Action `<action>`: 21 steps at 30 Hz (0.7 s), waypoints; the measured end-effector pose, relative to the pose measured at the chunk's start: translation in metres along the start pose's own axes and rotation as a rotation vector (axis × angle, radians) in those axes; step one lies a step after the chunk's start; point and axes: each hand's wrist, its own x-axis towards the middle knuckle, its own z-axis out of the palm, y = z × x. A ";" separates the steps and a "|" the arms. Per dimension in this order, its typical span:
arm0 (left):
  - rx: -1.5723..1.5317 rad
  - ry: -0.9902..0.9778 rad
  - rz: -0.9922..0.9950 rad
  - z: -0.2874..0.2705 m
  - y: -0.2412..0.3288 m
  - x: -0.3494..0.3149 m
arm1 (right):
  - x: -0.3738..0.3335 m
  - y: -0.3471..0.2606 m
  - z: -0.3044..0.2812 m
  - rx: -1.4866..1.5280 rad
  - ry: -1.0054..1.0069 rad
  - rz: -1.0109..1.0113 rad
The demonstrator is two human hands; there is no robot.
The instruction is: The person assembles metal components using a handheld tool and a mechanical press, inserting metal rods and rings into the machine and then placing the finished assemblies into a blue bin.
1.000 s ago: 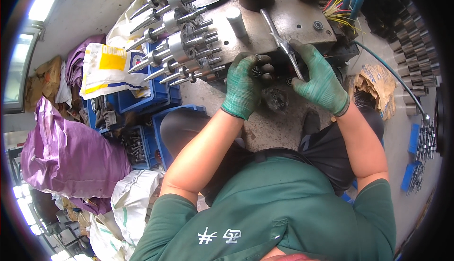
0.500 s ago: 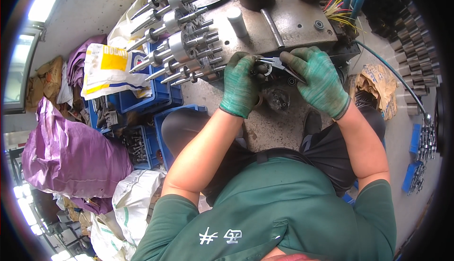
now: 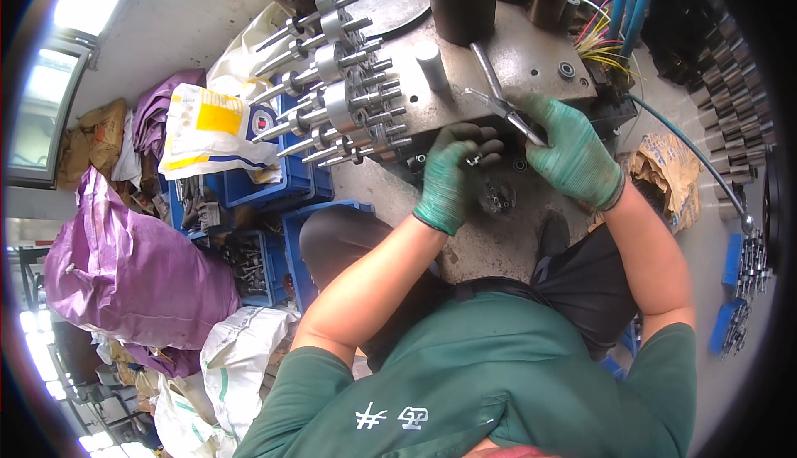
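My right hand (image 3: 573, 147), in a green knitted glove with dark fingertips, is closed around a pair of slim-nosed pliers (image 3: 504, 111). The pliers' jaws point up and left over the front edge of the steel machine bed (image 3: 465, 72). Lower and to the left, my left hand (image 3: 452, 172), gloved alike, is turned partly palm up with its fingers curled. A small shiny metal piece (image 3: 474, 160) shows in it, too small to make out exactly. Between and below the hands is a clear bag or dish of small metal rings (image 3: 498, 197).
Several steel shafts with collars (image 3: 340, 105) stand grouped on the bed's left. A short upright cylinder (image 3: 431, 66) and a loose rod (image 3: 487, 70) are behind the hands. Blue bins (image 3: 303, 217) and a purple sack (image 3: 137, 267) are at left; a brown paper bag (image 3: 664, 168) at right.
My left hand has moved down, away from the pliers' tips, and turned more palm up. The pliers now point farther up and left. The view has shifted slightly.
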 end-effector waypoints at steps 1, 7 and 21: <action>0.011 -0.007 -0.047 0.001 -0.006 0.000 | 0.007 -0.008 -0.005 0.108 -0.015 0.074; 0.189 0.001 -0.347 0.001 -0.046 -0.008 | 0.049 -0.010 0.020 0.498 0.008 0.128; 0.406 -0.046 -0.435 -0.009 -0.064 -0.009 | 0.100 -0.025 0.064 0.550 0.026 0.184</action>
